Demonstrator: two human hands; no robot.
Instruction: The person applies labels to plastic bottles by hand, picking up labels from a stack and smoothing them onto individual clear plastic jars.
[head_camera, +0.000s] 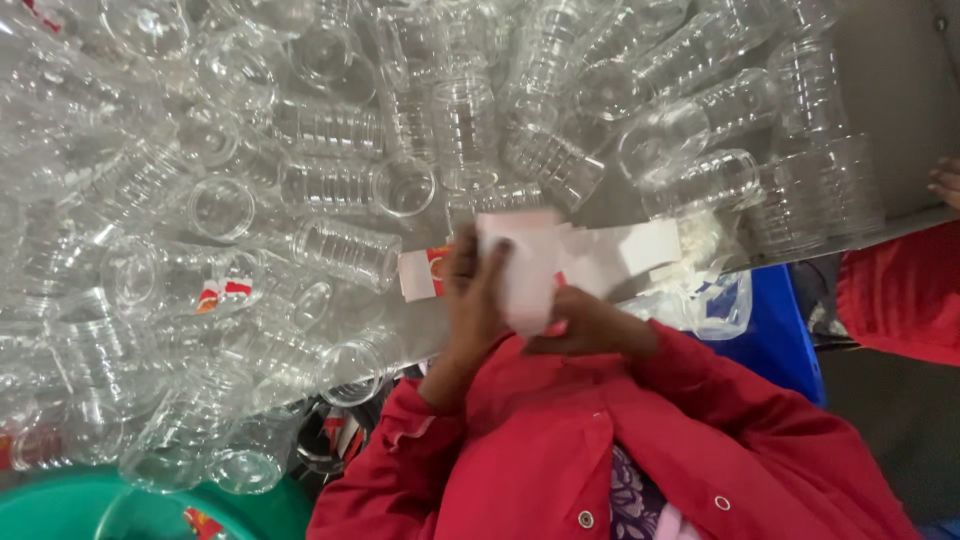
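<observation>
Looking down from my head, I see a green tub at the lower left corner, its rim partly under a heap of clear plastic jars that covers the grey table from the left edge almost to the right. The jars are ribbed, lie on their sides at every angle, and a few show a red and white label.

Near the middle, my left hand is raised with fingers loosely curled, pressing against the left side of a white sheet of labels. A small red and white label sticks out just left of that hand. My right hand pinches the sheet's lower edge from beneath, fingers closed on it. Both red sleeves fill the bottom of the view.

Just right of the sheet lies crumpled white paper, then a blue bin. At the far right edge, another person's fingertips rest above their red garment.
</observation>
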